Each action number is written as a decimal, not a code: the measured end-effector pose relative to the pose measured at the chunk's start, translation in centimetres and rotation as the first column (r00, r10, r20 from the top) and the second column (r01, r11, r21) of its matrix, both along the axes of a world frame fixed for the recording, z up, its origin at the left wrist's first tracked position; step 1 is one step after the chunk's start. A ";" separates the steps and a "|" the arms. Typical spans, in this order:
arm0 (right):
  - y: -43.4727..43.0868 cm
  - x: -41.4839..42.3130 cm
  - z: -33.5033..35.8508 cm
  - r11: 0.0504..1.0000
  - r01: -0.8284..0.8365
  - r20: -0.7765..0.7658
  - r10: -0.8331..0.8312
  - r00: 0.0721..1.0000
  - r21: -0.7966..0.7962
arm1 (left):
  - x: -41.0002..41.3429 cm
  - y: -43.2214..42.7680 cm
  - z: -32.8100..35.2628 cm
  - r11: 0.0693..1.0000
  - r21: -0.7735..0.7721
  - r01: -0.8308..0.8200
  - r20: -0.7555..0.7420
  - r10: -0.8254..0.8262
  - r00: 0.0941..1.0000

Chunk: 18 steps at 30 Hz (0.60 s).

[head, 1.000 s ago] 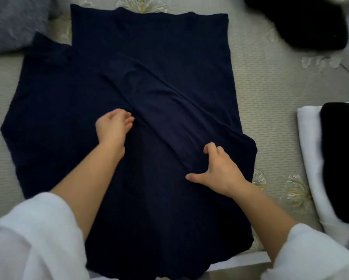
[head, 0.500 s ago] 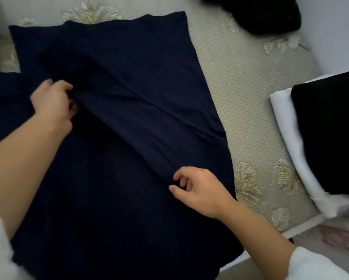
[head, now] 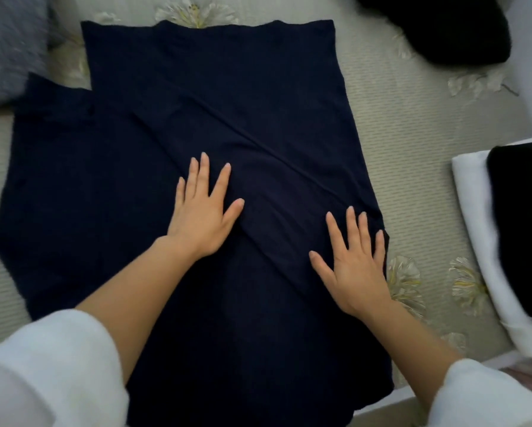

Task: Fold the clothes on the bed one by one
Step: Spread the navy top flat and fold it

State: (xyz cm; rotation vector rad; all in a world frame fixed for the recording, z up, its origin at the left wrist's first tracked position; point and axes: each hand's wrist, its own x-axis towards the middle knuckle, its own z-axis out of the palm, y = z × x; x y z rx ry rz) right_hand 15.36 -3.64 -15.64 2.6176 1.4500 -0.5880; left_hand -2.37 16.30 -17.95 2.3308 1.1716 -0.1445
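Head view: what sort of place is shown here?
Most likely a bedroom at home: a bed covered in flower-printed fabric, a grey pillow at its far left corner, and a navy garment spread flat on it beside a folded white and black pile.

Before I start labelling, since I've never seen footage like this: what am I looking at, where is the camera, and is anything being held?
No machine here: a person wears one camera on the head, looking down at their own bare hands. A dark blue garment lies spread on the bed, its right side folded inward. The left hand and right hand lie flat on it, fingers straight; neither grips anything. At the right a black piece sits on a white cloth; another black garment lies top right, a grey pillow top left.
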 end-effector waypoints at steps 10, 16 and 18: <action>5.9 -11.2 1.1 0.907 -0.400 -0.170 0.418 0.893 0.129 | -14.7 -1.1 3.9 0.758 0.184 -0.626 0.307 0.560 0.769; 7.3 -14.9 -0.6 0.801 -0.589 -0.172 0.599 0.782 0.109 | -21.6 1.4 3.1 0.041 -0.572 -0.819 0.300 0.940 -0.162; 7.2 -14.9 -0.9 0.799 -0.595 -0.151 0.601 0.785 0.086 | -21.5 1.8 2.9 0.088 -0.590 -0.803 0.291 0.950 -0.109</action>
